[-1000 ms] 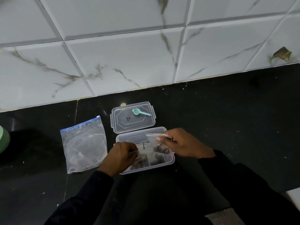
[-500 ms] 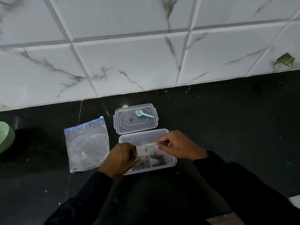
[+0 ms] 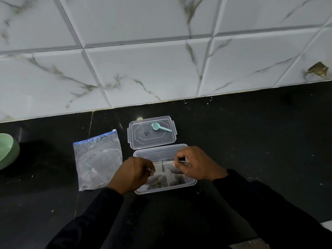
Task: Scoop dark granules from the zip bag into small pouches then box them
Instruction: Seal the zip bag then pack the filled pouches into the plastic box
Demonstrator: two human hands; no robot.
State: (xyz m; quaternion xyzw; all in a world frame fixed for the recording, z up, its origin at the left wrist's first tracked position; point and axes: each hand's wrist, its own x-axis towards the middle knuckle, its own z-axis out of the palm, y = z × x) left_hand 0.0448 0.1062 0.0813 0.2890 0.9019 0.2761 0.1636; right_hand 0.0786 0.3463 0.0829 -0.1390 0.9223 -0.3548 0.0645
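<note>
A clear plastic box (image 3: 158, 150) sits on the black counter with filled pouches of dark granules inside. Over it, my left hand (image 3: 132, 172) and my right hand (image 3: 195, 163) each pinch one end of a small translucent pouch (image 3: 166, 167), stretched between them; dark granules show at its bottom. The box's clear lid (image 3: 150, 139) lies just behind the box, with a small teal scoop (image 3: 158, 127) resting on it. The zip bag (image 3: 98, 159) with a blue seal lies flat to the left of the box and looks nearly drained.
A pale green bowl (image 3: 7, 150) stands at the left edge of the counter. White marble-look wall tiles (image 3: 161, 69) rise behind the counter. A chipped brown spot (image 3: 317, 69) marks the tile at the far right.
My right hand lifted a pouch above the box and my left hand came up to take its other end. Both hands now hold it taut at the top edge.
</note>
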